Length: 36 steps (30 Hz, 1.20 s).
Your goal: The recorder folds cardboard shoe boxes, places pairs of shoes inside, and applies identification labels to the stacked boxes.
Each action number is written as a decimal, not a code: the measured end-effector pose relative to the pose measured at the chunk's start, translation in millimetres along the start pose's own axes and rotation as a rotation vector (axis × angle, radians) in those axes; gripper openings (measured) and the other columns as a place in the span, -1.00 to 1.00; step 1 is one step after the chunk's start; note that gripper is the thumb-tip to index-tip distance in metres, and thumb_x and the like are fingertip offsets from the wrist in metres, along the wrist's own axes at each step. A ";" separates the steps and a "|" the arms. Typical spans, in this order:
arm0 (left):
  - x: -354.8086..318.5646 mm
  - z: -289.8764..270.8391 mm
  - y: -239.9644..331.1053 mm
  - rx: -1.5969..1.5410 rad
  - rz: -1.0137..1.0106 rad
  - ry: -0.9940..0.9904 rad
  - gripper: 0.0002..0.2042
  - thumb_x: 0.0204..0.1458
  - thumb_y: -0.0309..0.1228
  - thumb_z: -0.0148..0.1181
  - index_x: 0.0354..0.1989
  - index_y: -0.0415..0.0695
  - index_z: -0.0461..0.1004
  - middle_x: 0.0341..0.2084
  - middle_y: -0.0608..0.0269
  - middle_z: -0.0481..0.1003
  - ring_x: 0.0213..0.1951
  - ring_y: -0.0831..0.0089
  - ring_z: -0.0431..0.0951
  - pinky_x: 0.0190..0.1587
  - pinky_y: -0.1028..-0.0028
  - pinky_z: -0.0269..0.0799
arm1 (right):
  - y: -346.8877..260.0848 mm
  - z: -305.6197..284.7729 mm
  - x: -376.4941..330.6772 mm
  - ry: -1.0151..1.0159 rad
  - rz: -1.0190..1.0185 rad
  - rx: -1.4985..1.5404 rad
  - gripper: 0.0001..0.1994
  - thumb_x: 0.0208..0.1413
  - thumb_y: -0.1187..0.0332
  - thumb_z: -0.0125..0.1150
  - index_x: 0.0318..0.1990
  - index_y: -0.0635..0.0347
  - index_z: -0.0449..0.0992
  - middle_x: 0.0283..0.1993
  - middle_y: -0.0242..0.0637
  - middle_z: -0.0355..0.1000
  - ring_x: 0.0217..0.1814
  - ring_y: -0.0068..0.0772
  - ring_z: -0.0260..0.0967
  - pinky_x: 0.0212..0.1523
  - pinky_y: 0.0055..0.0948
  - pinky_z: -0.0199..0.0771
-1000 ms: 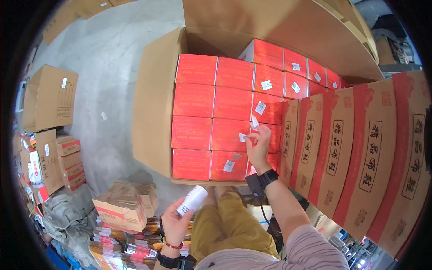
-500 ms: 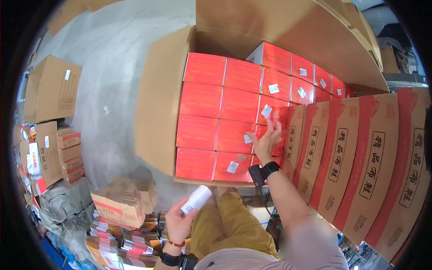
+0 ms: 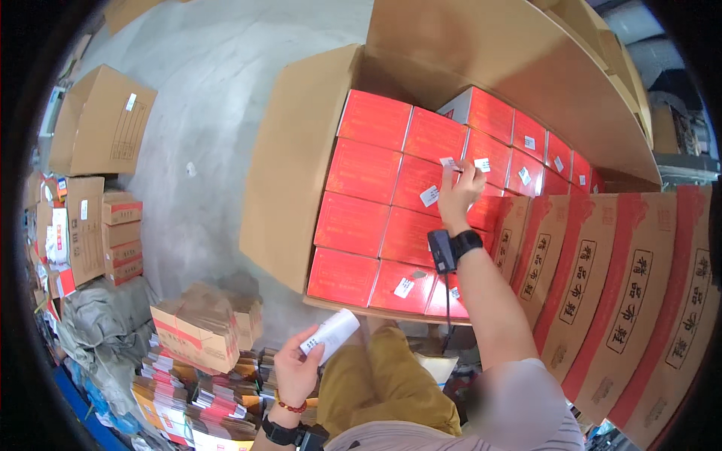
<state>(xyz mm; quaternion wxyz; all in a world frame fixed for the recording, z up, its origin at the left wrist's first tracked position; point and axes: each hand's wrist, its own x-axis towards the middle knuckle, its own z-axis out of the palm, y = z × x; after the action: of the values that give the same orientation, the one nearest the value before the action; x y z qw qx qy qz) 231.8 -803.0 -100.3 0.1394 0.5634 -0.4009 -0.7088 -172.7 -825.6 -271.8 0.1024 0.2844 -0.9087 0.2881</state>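
My left hand (image 3: 295, 370) is closed round a roll of white labels (image 3: 333, 334), low in front of my legs. My right hand (image 3: 460, 197) reaches over the red boxes (image 3: 365, 165), which stand in rows inside a large open carton (image 3: 289, 165). Between its thumb and fingers it pinches a small white label (image 3: 448, 162), just over a box top. Several boxes on the right side and at the near edge bear such labels, one of them a stuck label (image 3: 429, 196) beside my right hand. My palm hides part of the boxes beneath it.
Brown cartons with red stripes (image 3: 579, 270) stand in a row at the right. A tied bundle of flattened cardboard (image 3: 197, 331) lies at the lower left, near stacks of folded boxes (image 3: 214, 402). Farther left are an open carton (image 3: 101, 124) and grey sheeting (image 3: 105, 331).
My right hand has moved away from me to a farther row, with a label now in its fingers. A label now lies on the box where it was. The view has shifted slightly.
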 end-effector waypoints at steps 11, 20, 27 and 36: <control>14.6 -5.1 6.7 0.143 0.056 0.095 -0.70 0.08 -0.54 0.14 0.00 -0.32 0.43 -0.24 0.11 0.55 -0.25 0.57 0.52 -0.19 0.56 0.43 | -76.5 -10.3 4.2 -0.194 -0.238 0.451 -0.65 0.00 0.17 0.27 -0.09 0.13 0.44 -0.04 -0.13 0.36 0.09 -0.06 0.23 0.14 -0.06 0.15; 15.0 -18.1 19.5 0.491 0.107 0.034 -0.57 -0.03 -0.50 0.22 0.07 -0.27 0.41 -0.44 0.07 0.56 -0.47 0.62 0.48 -0.39 0.54 0.41 | -182.1 -140.6 -167.4 -0.969 -0.543 0.811 -0.80 -0.13 0.27 0.36 -0.32 0.04 0.53 -0.23 -0.40 0.46 -0.08 -0.31 0.37 -0.07 -0.24 0.20; 18.9 -56.1 -2.2 0.353 -0.054 0.171 -0.60 0.02 -0.44 0.23 0.05 -0.28 0.43 -0.39 0.23 0.58 -0.44 0.64 0.47 -0.36 0.55 0.40 | -128.5 -87.5 -177.2 -0.765 -0.236 0.343 -0.79 -0.10 0.29 0.35 -0.32 0.12 0.50 -0.09 -0.22 0.31 0.10 -0.06 0.17 0.04 -0.15 0.17; 14.6 -36.8 25.8 -0.107 0.188 0.058 -0.41 -0.06 -0.73 0.18 0.22 -0.29 0.21 0.00 0.04 0.42 -0.01 0.46 0.45 0.01 0.49 0.42 | -180.0 -117.1 -171.4 -1.164 -0.111 1.070 -0.61 0.09 0.29 0.21 0.06 0.15 0.33 0.05 -0.02 0.23 0.18 -0.12 0.16 0.18 -0.18 0.16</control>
<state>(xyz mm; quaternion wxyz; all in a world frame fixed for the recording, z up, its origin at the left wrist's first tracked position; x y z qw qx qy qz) 254.0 -844.1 -93.2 0.2464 0.5354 -0.4093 -0.6965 73.7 -800.0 -152.7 -0.5258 0.4447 -0.5389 0.4851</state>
